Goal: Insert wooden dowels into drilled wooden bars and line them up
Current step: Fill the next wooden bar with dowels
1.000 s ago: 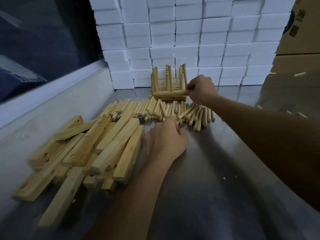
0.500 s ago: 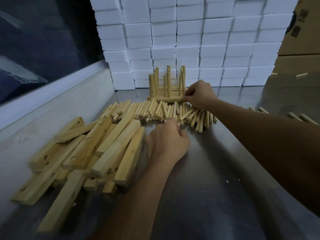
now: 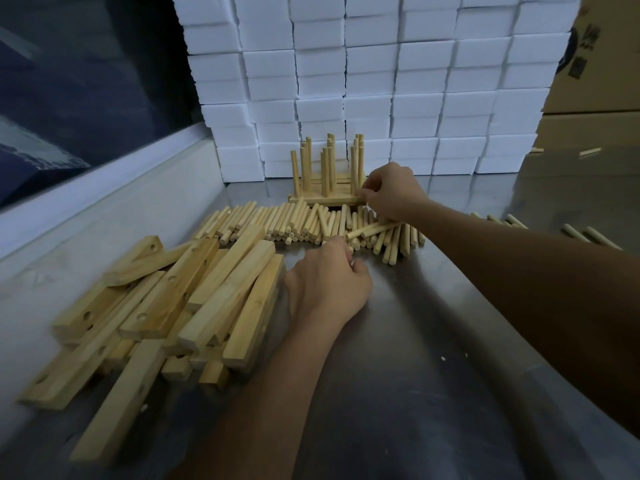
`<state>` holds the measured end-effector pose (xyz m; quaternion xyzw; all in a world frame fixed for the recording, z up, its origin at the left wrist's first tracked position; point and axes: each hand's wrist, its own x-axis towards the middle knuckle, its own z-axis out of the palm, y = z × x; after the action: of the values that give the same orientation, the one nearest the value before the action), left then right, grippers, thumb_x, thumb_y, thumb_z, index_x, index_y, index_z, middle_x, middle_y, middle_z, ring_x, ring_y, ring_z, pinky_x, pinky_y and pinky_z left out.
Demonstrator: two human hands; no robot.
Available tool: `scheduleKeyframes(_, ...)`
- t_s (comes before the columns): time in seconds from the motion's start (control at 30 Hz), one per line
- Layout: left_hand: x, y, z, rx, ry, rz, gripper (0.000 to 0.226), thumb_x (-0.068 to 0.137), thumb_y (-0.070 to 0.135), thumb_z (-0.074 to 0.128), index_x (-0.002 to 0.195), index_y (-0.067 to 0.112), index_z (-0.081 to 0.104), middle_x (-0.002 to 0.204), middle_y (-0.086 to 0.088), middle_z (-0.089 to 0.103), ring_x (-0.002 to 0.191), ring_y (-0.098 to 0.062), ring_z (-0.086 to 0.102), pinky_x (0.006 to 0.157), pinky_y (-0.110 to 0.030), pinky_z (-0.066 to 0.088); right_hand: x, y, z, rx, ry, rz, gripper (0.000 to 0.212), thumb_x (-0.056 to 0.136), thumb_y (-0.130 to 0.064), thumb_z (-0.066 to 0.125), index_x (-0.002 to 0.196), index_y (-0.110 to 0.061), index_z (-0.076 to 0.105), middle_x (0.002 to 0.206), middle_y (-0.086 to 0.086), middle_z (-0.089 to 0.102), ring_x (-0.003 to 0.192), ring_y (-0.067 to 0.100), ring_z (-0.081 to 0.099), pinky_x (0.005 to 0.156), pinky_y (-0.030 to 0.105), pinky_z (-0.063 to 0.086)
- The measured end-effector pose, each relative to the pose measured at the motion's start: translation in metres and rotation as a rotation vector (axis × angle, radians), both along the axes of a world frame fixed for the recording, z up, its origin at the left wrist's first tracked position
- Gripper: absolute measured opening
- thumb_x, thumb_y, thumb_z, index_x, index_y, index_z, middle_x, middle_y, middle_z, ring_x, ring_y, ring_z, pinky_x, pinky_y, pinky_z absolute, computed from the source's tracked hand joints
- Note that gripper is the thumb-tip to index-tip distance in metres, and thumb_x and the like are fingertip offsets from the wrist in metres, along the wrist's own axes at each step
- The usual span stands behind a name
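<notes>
**Hand and part positions at the dowel bars**

The right hand (image 3: 393, 195) has its fingers curled on the end of the nearest bar (image 3: 327, 200), which carries upright dowels at 12 o'clock on the bench (image 3: 433, 341). The left hand (image 3: 327, 285) has its fingers curled at the loose dowels (image 3: 277, 223); whether they hold one cannot be told. Drilled bars (image 3: 156, 306) are piled at 9 o'clock.

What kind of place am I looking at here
Probably a small factory assembly bench: a metal worktable with piles of drilled wooden bars and loose dowels, backed by stacked white foam blocks.
</notes>
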<state>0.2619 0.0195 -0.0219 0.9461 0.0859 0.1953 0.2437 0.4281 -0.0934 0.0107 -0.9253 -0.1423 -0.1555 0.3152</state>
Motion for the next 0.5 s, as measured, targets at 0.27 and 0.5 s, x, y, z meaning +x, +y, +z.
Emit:
scheduleKeyframes(0.27, -0.001, 0.0, 0.001, -0.022, -0.002, -0.023, 0.01, 0.091, 0.039, 0.055, 0.087, 0.032, 0.05, 0.068, 0.014, 0.043, 0.071, -0.012, 0.041, 0.067, -0.032, 0.028, -0.004, 0.02, -0.001, -0.306, 0.101, 0.021, 0.036, 0.1, -0.038, 0.037, 0.112, -0.022, 0.067, 0.121, 0.008, 0.059, 0.113, 0.03, 0.051, 0.099, 0.052, 0.04)
scheduleKeyframes(0.5, 0.0, 0.0, 0.0, -0.02, -0.001, -0.021, 0.009, 0.091, 0.039, 0.055, 0.088, 0.032, 0.049, 0.068, 0.014, 0.042, 0.065, -0.008, 0.035, 0.067, -0.032, 0.028, -0.005, 0.023, -0.006, -0.375, 0.122, -0.001, 0.044, 0.102, -0.043, 0.028, 0.105, -0.015, 0.062, 0.126, 0.012, 0.053, 0.118, 0.031, 0.05, 0.101, 0.056, 0.034)
